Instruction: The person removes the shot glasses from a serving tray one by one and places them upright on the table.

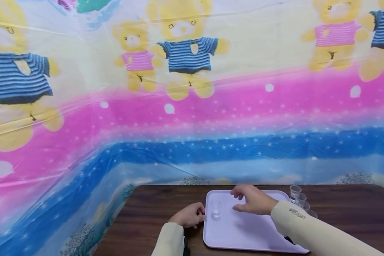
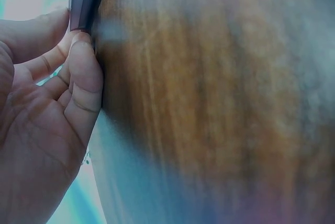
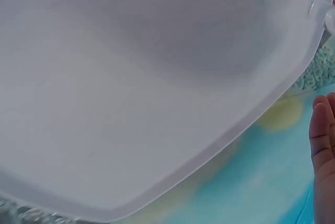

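A pale lilac tray [image 1: 243,233] lies on the dark wooden table. My left hand [image 1: 188,216] is at its left edge; in the left wrist view, thumb and fingers pinch the tray's rim [image 2: 88,1]. A small clear cup [image 1: 216,209] stands on the tray near that edge. Above the tray's far middle hovers my right hand [image 1: 254,200], its fingers loosely bent and nothing in them. Fingers of the right hand [image 3: 323,145] show at the right border of the right wrist view, apart from the tray.
Several small clear cups [image 1: 295,193] stand in a row along the tray's right side, partly behind the right sleeve. The brown table [image 1: 147,213] extends left and right of the tray. A curtain [image 1: 192,149] printed with bears hangs behind the table.
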Motion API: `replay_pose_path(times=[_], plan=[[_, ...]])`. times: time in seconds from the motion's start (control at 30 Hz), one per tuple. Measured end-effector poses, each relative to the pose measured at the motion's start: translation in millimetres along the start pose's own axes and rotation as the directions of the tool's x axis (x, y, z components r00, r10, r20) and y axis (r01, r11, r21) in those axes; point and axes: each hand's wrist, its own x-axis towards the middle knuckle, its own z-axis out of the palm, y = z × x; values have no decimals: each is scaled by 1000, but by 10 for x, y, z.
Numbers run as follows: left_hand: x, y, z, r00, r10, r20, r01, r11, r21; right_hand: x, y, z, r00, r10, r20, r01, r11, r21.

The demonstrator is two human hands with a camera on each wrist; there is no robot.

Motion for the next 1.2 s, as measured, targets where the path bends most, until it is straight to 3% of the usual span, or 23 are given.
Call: replay_pose_path(times=[0.43,0.77,1.2], plan=[[66,51,56,1000,-27,-8,27,999,42,163,-186,224,1000,-23,14,24,999,-28],[37,66,41,1000,2,-9,-2,999,35,240,-227,405,995,-86,-46,85,996,-30],[24,-24,15,1000,-17,-8,17,999,28,109,-200,305,997,-76,-29,76,997,-4]])
